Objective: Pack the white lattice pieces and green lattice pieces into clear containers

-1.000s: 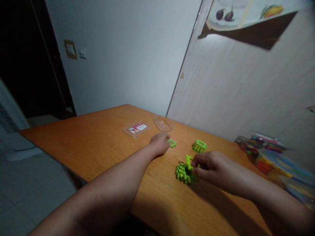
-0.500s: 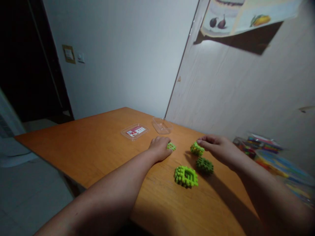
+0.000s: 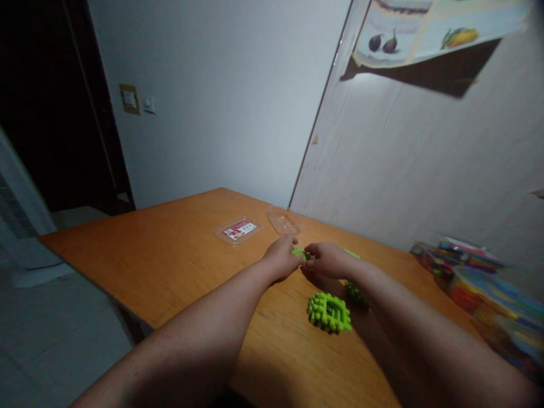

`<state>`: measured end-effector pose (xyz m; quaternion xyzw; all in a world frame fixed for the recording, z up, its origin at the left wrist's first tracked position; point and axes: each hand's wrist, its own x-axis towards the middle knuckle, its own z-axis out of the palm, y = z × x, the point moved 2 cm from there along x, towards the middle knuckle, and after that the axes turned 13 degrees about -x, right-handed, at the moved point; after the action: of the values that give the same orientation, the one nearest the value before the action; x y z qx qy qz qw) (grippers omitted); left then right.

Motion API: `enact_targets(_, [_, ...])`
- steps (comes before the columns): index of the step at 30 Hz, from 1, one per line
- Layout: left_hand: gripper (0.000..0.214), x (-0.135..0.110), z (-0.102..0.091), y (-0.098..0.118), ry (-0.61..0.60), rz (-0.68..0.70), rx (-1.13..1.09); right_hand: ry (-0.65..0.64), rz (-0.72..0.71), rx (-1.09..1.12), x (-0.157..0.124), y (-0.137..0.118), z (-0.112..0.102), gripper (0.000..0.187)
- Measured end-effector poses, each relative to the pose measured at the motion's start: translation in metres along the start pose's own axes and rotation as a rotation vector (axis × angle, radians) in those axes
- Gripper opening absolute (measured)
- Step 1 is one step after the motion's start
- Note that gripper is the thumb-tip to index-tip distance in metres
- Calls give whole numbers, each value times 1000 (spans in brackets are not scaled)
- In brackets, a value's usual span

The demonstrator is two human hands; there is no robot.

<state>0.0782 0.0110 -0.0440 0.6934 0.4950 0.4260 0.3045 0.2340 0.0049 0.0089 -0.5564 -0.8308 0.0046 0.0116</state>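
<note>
My left hand (image 3: 281,258) rests on the orange table (image 3: 178,266), its fingertips closed against a small green toothed piece (image 3: 298,253). My right hand (image 3: 328,260) has come across to meet it and pinches the same piece from the other side. Nearer to me lies a square green block assembly (image 3: 329,312). A darker green block (image 3: 356,293) sits partly hidden under my right forearm. A sliver of another green piece (image 3: 352,253) shows behind my right hand.
A clear plastic lid with a red-and-white label (image 3: 238,230) and an open clear plastic tub (image 3: 285,220) lie farther back on the table. A heap of colourful packages (image 3: 471,272) sits at the right edge by the wall. The table's left edge drops to a tiled floor.
My right hand let go of the square assembly, reached out to the far green piece, then swung left to meet my left hand at the small piece. My left hand barely moved.
</note>
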Motion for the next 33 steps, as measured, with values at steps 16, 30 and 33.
enact_targets(16, [33,10,6,-3,70,103,-346,182,127,275,-102,72,-34,39])
enact_targets(30, [24,12,-4,-12,135,56,-189,402,334,122,-161,94,-12,45])
enact_targets(33, [22,14,-10,-14,169,54,-150,475,417,133,-167,93,-4,32])
